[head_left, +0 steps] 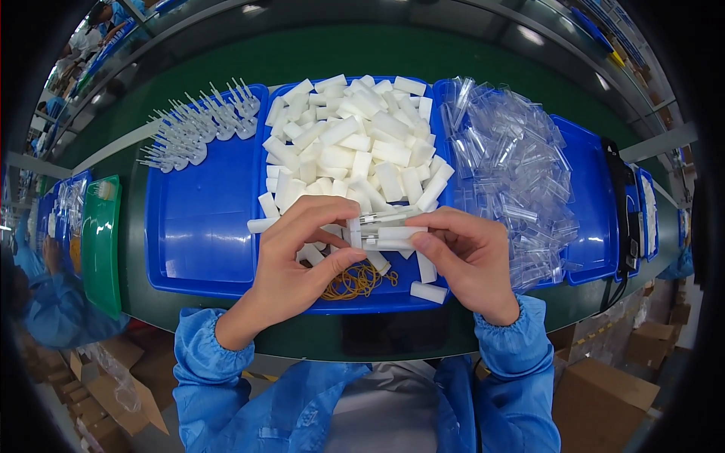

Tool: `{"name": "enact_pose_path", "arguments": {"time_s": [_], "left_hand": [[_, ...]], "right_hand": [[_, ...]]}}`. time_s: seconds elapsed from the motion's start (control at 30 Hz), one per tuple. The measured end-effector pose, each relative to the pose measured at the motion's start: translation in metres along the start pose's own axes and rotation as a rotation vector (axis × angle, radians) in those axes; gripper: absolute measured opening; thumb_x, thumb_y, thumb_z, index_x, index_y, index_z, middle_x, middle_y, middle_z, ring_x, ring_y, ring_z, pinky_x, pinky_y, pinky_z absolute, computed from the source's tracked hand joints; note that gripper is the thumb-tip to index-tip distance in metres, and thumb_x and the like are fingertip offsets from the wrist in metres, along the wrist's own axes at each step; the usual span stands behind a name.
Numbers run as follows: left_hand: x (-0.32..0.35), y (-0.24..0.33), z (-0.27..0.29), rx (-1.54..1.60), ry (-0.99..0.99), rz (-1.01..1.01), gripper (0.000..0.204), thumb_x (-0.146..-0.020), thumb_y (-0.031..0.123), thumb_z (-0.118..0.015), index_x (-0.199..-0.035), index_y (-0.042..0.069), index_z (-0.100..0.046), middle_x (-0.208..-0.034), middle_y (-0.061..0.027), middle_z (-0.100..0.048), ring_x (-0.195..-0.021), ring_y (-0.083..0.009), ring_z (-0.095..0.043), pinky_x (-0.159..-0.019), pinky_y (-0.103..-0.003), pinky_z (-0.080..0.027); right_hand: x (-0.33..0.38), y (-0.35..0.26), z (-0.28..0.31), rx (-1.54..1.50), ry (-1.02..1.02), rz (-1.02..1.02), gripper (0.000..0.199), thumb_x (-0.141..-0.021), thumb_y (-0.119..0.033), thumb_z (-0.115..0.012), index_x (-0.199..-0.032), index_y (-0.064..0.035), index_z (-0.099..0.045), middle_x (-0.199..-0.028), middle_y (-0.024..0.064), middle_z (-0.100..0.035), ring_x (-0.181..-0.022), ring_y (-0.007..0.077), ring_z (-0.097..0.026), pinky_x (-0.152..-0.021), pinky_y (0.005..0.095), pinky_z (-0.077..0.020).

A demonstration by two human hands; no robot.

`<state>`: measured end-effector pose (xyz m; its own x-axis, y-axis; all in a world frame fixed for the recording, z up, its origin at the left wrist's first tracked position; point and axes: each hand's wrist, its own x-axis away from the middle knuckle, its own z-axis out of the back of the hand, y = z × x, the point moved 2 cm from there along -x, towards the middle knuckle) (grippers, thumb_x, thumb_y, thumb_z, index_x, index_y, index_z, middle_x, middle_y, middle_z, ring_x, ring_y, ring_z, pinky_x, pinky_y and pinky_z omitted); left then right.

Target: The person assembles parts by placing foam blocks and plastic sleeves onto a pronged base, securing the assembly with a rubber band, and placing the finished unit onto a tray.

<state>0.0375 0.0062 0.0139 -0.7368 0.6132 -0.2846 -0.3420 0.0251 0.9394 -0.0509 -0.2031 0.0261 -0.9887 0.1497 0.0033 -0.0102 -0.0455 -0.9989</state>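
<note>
My left hand (291,253) pinches the white flat base of a two-pronged part (356,232) between thumb and fingers, its metal-looking prongs pointing right. With thumb and fingertips, my right hand (476,253) grips a white foam block (399,233) at the end of the nearer prong. Another foam piece lies along the farther prong, partly behind my fingers. Both hands are over the front of the middle blue tray (377,307), which holds a heap of white foam blocks (355,143). Yellow rubber bands (351,284) lie beneath my left hand.
Several white pronged parts (200,128) stand at the back of the left blue tray (200,226). Clear plastic sleeves (510,166) fill the tray at right. A green tray (102,245) sits far left, near another person in blue. Cardboard boxes (604,404) stand below the table.
</note>
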Motion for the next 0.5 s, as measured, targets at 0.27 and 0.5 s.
{"name": "enact_pose_path", "arguments": {"time_s": [0.27,0.5], "left_hand": [[-0.0001,0.0012,-0.0009,-0.015,-0.012,-0.005,0.040,-0.082,-0.001,-0.077,-0.120,0.002,-0.066,-0.122,-0.0130,-0.061,-0.103,-0.0215,-0.065,-0.077,-0.030,-0.060],[-0.0009,0.0035,-0.0035,-0.074,-0.044,-0.071,0.041,-0.082,0.001,-0.078,-0.121,0.003,-0.065,-0.121,-0.0129,-0.062,-0.100,-0.0216,-0.066,-0.076,-0.030,-0.060]], "right_hand": [[0.0035,-0.0090,-0.0040,0.083,-0.007,-0.008,0.018,-0.092,-0.006,-0.070,-0.109,-0.0011,-0.074,-0.091,0.0104,-0.073,-0.071,0.0071,-0.060,-0.060,0.0223,-0.0449],[0.0049,-0.0035,-0.0095,0.102,-0.047,0.085,0.019,-0.093,-0.004,-0.067,-0.111,0.0003,-0.074,-0.100,0.0126,-0.075,-0.085,0.0114,-0.068,-0.067,0.0204,-0.0510]]}}
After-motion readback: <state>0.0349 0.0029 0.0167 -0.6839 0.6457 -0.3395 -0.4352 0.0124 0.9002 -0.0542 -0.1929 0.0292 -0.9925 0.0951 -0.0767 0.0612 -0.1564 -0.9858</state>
